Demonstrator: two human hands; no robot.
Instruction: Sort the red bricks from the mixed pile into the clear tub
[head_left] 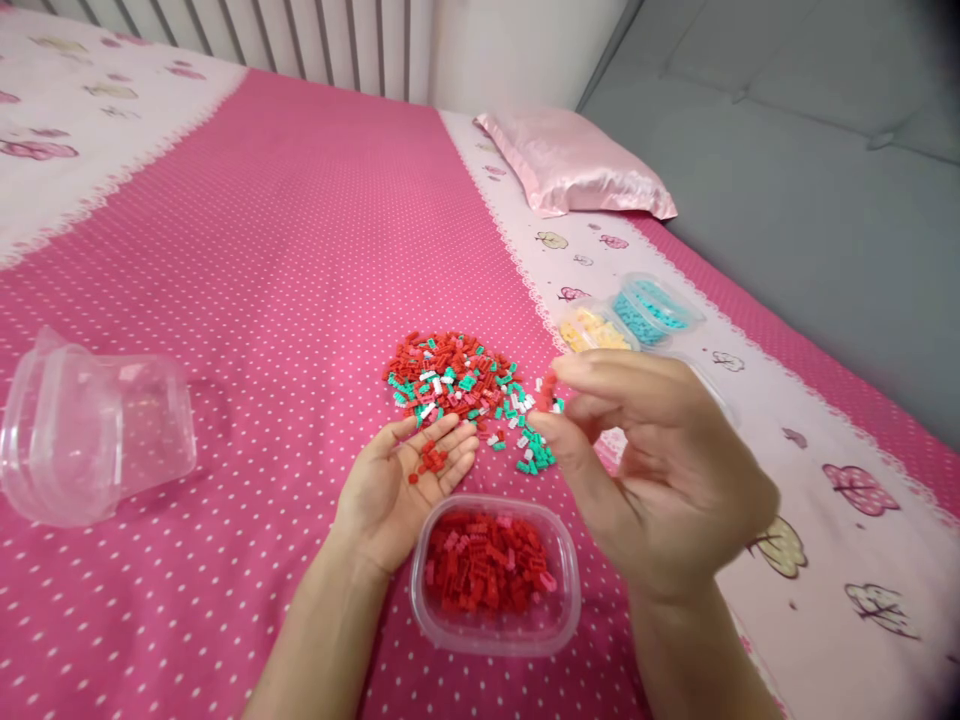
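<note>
My left hand (401, 490) lies palm up with its fingers stretched out and slightly cupped, and several small red toy bricks (431, 457) rest on it. Between thumb and forefinger, my right hand (652, 460) pinches a red toy brick (548, 390), held up and partly hidden by the fingertips. Just beyond both hands is a loose pile of toy bricks (457, 375), mostly red with green, white and some pink. Closer to me, beside my left wrist, stands a clear plastic box (495, 640) holding red and a few pink bricks.
Two clear containers, one with yellow bricks (592, 330) and one with blue bricks (651, 310), stand beyond my right hand, which partly hides another clear rim. Nested clear boxes (97, 430) lie at left on the dotted pink bedsheet (300, 250). A pink pillow (574, 165) lies farther back.
</note>
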